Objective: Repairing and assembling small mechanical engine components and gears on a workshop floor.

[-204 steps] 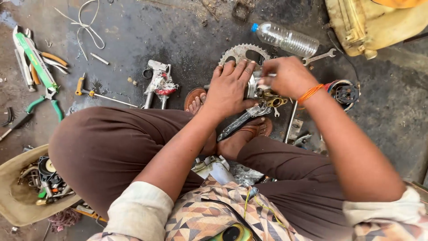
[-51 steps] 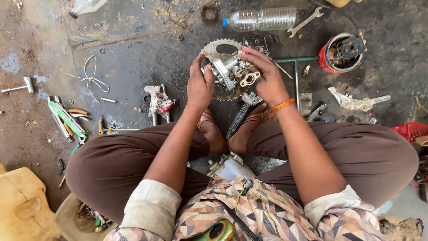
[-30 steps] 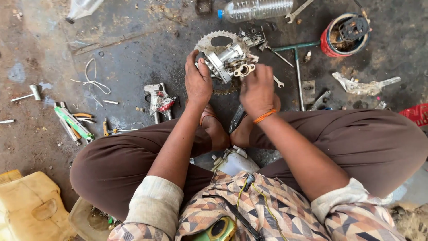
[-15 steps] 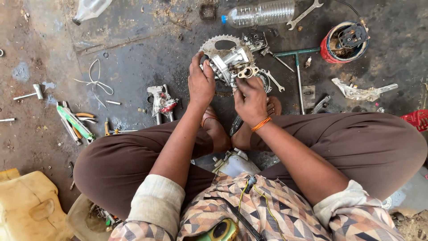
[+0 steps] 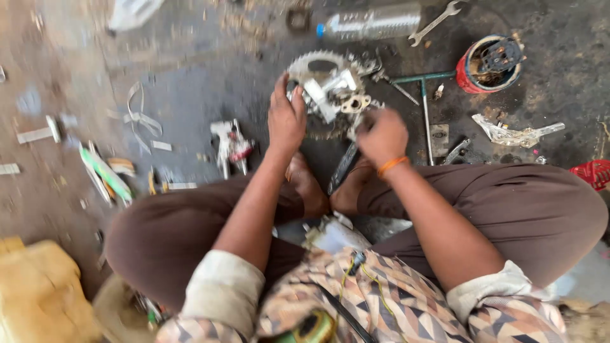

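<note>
I squat on a grimy floor with a toothed metal sprocket [image 5: 318, 63] and a shiny metal assembly [image 5: 333, 95] fixed to it lying just past my feet. My left hand [image 5: 286, 117] rests flat against the left side of that assembly, fingers pressed on it. My right hand [image 5: 380, 133], with an orange band at the wrist, is closed at the assembly's right edge; blur hides what it grips. A dark flat tool [image 5: 343, 168] lies between my feet.
A clear plastic bottle [image 5: 372, 22] and a spanner [image 5: 435, 22] lie at the top. A red tin of parts [image 5: 489, 63], a T-handle wrench [image 5: 422, 101], a small red-and-white part [image 5: 230, 146], green-handled pliers [image 5: 105, 174] and a yellow container [image 5: 38, 295] surround me.
My right hand has slid from on top of the assembly to its right edge. The left hand stays pressed on the left side. The camera has shifted slightly and the picture is blurred.
</note>
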